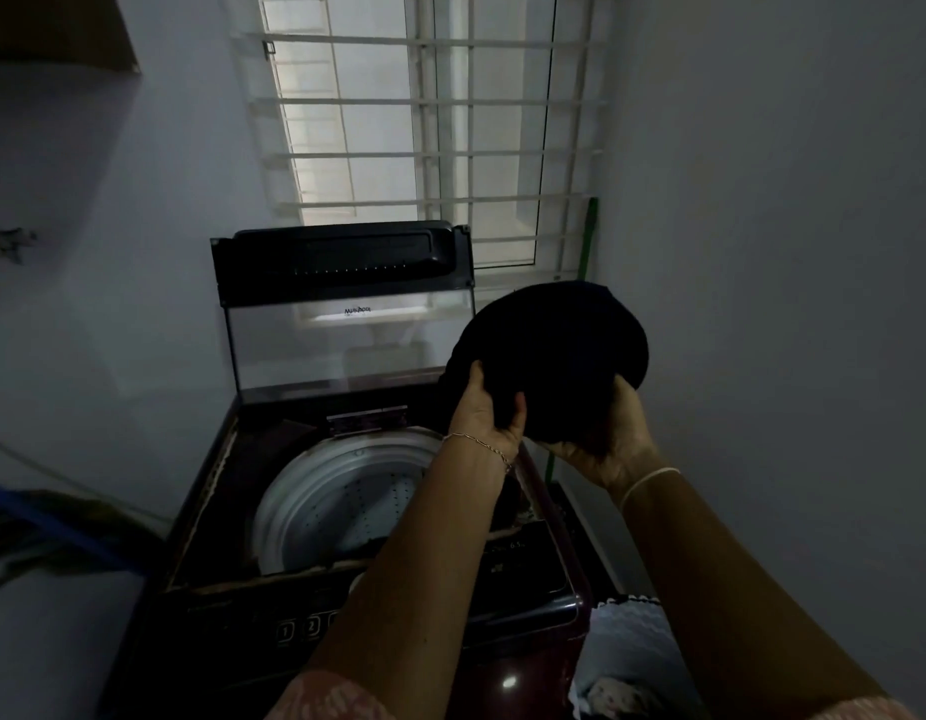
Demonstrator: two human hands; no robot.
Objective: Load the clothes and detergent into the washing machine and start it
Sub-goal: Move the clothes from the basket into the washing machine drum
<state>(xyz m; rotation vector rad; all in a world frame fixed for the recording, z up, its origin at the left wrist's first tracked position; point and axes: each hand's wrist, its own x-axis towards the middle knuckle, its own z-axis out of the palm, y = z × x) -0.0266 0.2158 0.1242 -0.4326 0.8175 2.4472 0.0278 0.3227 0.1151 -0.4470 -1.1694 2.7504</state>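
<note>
Left grip and right grip clutch a dark garment, its folds lost in shadow.

Both arms are extended forward and raised to chest height. The left hand is clamped onto the dark cloth bundle from the left, fingers curled into it. The right hand is cupped beneath it, palm up, digits wrapped round the right edge.

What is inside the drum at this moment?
The drum shows only bare perforated metal; no clothes visible. Its right side is hidden behind the left forearm. The cloth is held outside it.
</note>
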